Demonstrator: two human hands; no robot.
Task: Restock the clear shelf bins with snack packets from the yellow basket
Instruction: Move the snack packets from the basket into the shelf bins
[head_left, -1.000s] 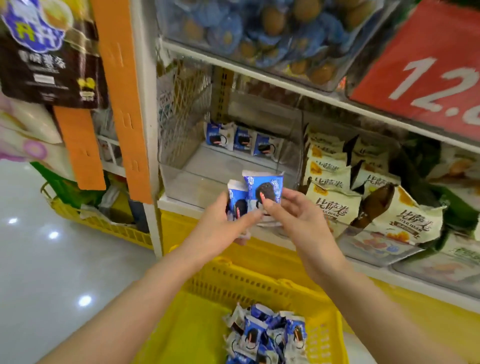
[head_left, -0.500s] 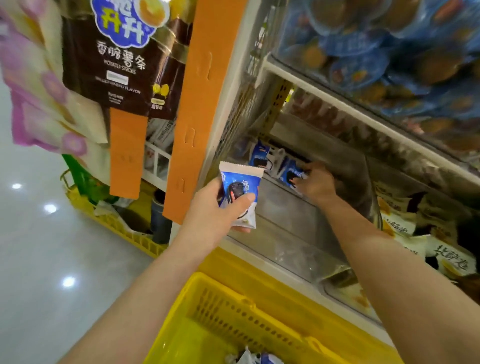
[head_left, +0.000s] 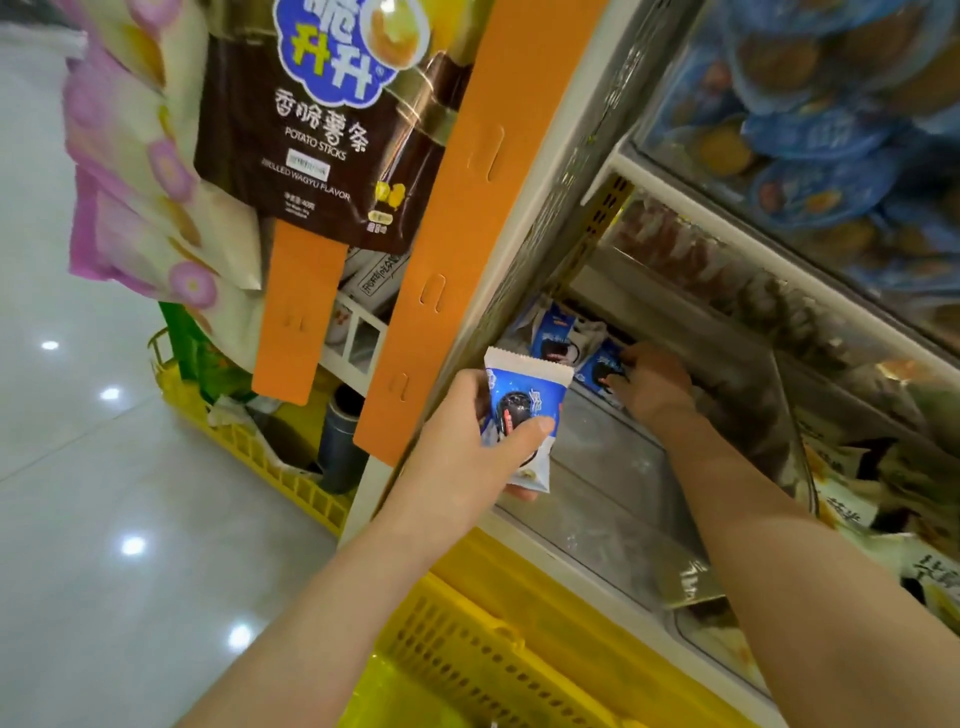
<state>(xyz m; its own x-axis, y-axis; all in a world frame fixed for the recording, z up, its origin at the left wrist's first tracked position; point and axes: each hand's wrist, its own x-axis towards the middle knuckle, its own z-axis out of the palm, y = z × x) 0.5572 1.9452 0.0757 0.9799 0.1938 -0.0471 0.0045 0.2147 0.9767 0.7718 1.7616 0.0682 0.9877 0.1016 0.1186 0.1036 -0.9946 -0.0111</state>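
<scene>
Snack packet (head_left: 524, 410), likely light and slippery, we grip mid-body with our left hand (head_left: 465, 452); our right hand (head_left: 655, 388) pinches another packet (head_left: 602, 370).

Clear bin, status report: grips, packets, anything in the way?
Copy: left grip holds blue packet outside clear bin; right grip deep inside, pinching back-row packet; nothing blocking bin mouth.

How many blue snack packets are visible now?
3 blue snack packets: one is held by the left hand before the clear bin; one lies at the bin's back; one is beside it, in the right hand. More may be hidden.
</scene>
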